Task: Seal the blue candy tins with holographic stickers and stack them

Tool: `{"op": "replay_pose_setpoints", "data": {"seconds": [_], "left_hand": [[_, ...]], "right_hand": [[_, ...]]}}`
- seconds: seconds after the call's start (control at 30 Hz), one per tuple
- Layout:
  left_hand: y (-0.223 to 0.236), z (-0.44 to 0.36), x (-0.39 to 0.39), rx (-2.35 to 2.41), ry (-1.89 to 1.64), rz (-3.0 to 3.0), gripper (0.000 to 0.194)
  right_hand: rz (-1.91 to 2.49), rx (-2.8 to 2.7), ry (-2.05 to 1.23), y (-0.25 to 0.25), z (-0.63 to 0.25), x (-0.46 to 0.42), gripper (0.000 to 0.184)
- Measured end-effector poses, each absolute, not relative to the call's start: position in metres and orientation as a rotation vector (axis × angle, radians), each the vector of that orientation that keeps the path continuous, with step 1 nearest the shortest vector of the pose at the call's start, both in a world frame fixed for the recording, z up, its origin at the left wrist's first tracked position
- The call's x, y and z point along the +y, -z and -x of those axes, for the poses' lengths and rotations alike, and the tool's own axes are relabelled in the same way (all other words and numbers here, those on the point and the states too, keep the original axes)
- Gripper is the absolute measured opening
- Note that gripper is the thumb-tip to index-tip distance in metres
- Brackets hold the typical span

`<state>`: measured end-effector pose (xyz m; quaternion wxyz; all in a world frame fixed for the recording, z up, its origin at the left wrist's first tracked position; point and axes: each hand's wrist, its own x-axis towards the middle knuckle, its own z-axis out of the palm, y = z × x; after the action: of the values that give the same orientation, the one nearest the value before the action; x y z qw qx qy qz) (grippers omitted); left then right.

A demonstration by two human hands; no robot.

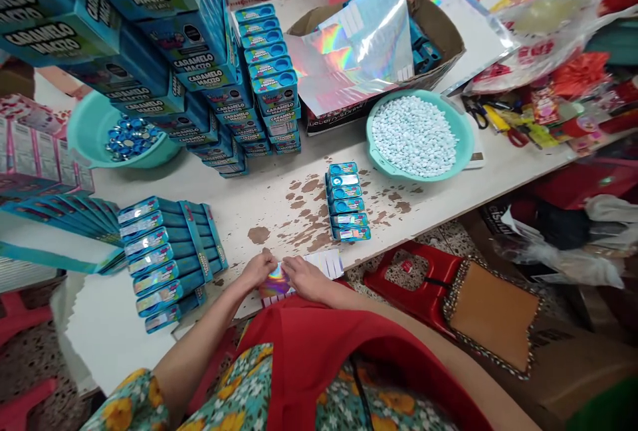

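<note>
The iridescent sheet (pixel 276 280) is laid flat at the near edge of the worktop (pixel 239 208), directly in front of the body, and is touched by both hands. Its long axis is run roughly along that edge, slanting slightly away toward the right, where a pale printed end is left uncovered beyond the right hand (pixel 302 276). The left part is framed between the left hand (pixel 262 266), set at its far left side, and the right hand, laid across its middle with fingers turned inward; the hands are held close together. Whether either grip is pinched closed on the sheet or only pressed down on it cannot be told, since the fingertips are shown too small. Ahead and to the right, a short row of blue packs (pixel 347 204) is placed with its long axis pointing away from the body; its near end is found closer to the right hand, and nothing tall is seen between. Farther off, the turquoise bowl (pixel 465 137) is filled with white pieces (pixel 416 135), with the cardboard box (pixel 437 22) set behind it. The left side is hemmed in by stacked blue packs (pixel 172 248) near the left forearm, and beyond them by a tall pile of printed boxes (pixel 184 72).
</note>
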<state>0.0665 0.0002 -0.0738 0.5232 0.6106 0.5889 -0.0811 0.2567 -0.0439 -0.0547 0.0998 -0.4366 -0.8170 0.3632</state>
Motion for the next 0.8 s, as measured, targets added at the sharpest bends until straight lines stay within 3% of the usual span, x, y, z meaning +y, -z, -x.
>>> {"op": "replay_pose_setpoints", "data": {"seconds": [0.27, 0.37, 0.47, 0.57, 0.8], "left_hand": [[0.066, -0.074, 0.002, 1.537, 0.234, -1.517, 0.018], [0.036, -0.086, 0.005, 1.579, 0.047, -1.609, 0.024], [0.006, -0.109, 0.013, 1.246, -0.251, -1.497, 0.034], [-0.01, -0.141, 0.024, 0.976, -0.175, -1.29, 0.031], [-0.014, -0.206, 0.08, 0.945, -0.207, -1.379, 0.03]], "right_hand": [[1.451, -2.234, -1.101, 0.034, -0.263, -0.036, 0.003], [1.568, -1.886, -1.168, 0.013, -0.277, -0.033, 0.008], [1.591, -1.647, -1.221, -0.011, -0.301, -0.028, 0.015], [1.621, -1.502, -1.216, -0.024, -0.327, -0.018, 0.018], [1.871, -1.354, -0.765, -0.002, -0.381, 0.024, 0.014]]}}
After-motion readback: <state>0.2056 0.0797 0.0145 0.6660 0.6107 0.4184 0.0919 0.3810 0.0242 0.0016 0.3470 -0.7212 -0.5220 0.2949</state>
